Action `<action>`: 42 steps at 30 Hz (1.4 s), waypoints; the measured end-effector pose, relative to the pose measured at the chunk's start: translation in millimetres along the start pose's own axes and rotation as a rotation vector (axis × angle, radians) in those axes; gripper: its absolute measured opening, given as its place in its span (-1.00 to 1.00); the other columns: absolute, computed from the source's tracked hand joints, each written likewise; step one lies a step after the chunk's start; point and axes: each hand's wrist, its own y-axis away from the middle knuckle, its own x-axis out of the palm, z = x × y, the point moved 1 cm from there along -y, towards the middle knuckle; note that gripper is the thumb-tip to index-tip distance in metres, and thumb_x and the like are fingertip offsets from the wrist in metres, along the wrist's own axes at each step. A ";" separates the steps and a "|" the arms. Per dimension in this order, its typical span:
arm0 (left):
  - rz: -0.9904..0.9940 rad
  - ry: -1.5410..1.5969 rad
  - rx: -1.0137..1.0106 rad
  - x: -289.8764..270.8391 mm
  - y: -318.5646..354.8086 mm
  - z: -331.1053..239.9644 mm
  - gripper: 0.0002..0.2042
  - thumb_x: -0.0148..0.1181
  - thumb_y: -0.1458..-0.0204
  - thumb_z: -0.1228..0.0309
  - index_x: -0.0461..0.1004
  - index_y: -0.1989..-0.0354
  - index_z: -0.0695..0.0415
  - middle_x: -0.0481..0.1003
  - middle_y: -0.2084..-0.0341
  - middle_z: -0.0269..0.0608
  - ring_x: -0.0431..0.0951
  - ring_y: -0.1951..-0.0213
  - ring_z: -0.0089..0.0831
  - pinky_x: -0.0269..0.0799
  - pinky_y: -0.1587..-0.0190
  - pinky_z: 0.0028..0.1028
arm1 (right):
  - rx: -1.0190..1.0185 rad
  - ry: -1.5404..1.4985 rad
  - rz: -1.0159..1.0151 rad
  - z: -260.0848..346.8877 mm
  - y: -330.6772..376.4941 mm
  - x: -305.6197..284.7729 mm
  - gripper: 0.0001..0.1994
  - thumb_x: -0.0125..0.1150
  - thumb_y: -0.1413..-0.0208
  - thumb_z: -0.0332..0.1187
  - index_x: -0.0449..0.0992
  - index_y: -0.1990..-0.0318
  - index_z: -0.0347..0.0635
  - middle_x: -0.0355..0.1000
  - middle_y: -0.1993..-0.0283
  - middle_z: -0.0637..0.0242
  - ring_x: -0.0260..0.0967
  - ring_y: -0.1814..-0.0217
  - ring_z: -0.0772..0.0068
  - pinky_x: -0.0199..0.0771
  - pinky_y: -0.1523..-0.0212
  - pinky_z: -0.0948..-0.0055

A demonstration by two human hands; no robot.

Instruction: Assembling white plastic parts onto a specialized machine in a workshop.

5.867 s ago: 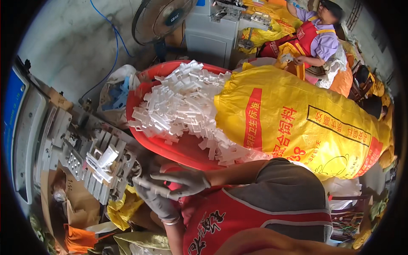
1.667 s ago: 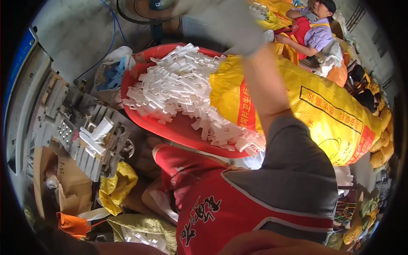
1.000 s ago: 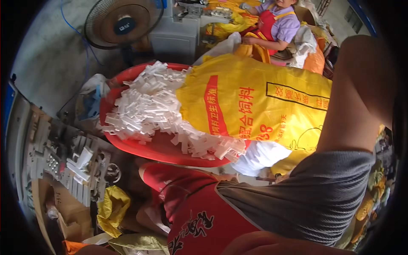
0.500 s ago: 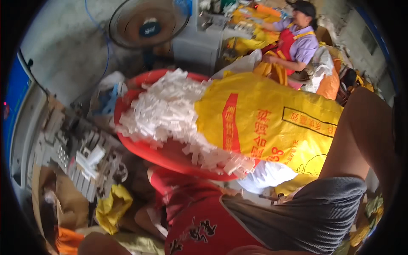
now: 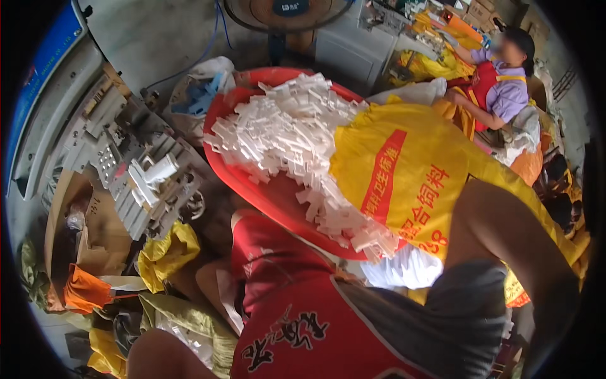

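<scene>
At the far left, a machine with a blue panel point(image 5: 53, 57) stands beside a grooved metal bed point(image 5: 129, 211), where a white part point(image 5: 161, 169) sits; no hand touches it, and whether it has been worked I cannot tell. Below are a cardboard box point(image 5: 104, 237) and an orange cloth point(image 5: 85, 290). The left hand is out of view, so its state cannot be told. Near the lower edge, an olive sack point(image 5: 218, 328) shows pale pieces point(image 5: 196, 341) in its mouth, possibly finished ones. In the middle, the red tub point(image 5: 281, 196) holds a high heap of loose white pieces point(image 5: 284, 126) reaching its right end; if these are unworked, which is not clear, plenty seems left. A bulging yellow sack point(image 5: 391, 170) lies against the heap's right side. The right arm point(image 5: 505, 234) is bent in front of that sack, its hand out of sight: apart, together or holding something, I cannot say. Farther right is a co-worker in a red apron point(image 5: 483, 85)
</scene>
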 end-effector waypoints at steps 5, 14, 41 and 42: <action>-0.142 0.188 0.043 26.8 4.9 -6.8 -0.73 0.04 -0.12 0.41 0.50 0.04 0.19 0.52 0.11 -0.21 0.49 0.28 -0.41 0.36 0.25 -0.52 | 0.125 -0.666 0.140 68.2 71.0 87.9 -0.73 -0.07 -0.25 -0.42 0.41 -0.05 -0.26 0.41 -0.03 0.29 0.34 -0.06 0.51 0.41 0.05 0.56; 0.066 0.400 -0.284 41.5 3.8 18.9 -0.71 0.05 -0.10 0.26 0.52 0.09 0.12 0.52 0.18 -0.26 0.45 0.32 -0.42 0.30 0.28 -0.53 | 0.482 -0.746 1.475 70.8 313.0 260.5 -0.66 0.16 -0.11 -0.23 0.45 -0.02 -0.13 0.42 0.05 0.13 0.43 0.05 0.21 0.44 0.03 0.29; 1.031 -0.106 -0.910 22.4 186.0 177.8 -0.65 0.16 -0.04 0.36 0.43 0.02 0.25 0.49 0.15 0.03 0.48 0.12 -0.04 0.41 0.06 -0.24 | 0.261 -0.031 1.543 26.4 381.1 489.2 -0.34 0.05 0.06 0.29 0.36 -0.16 0.20 0.26 -0.20 0.22 0.07 -0.32 0.07 0.17 -0.25 0.08; 1.027 -0.078 -0.932 24.1 187.2 175.8 -0.65 0.15 -0.04 0.37 0.42 0.01 0.24 0.49 0.14 0.03 0.48 0.12 -0.04 0.41 0.05 -0.25 | 0.257 -0.030 1.472 36.5 371.1 470.6 -0.38 0.10 0.06 0.24 0.38 -0.13 0.18 0.27 -0.18 0.21 0.08 -0.31 0.05 0.19 -0.25 0.10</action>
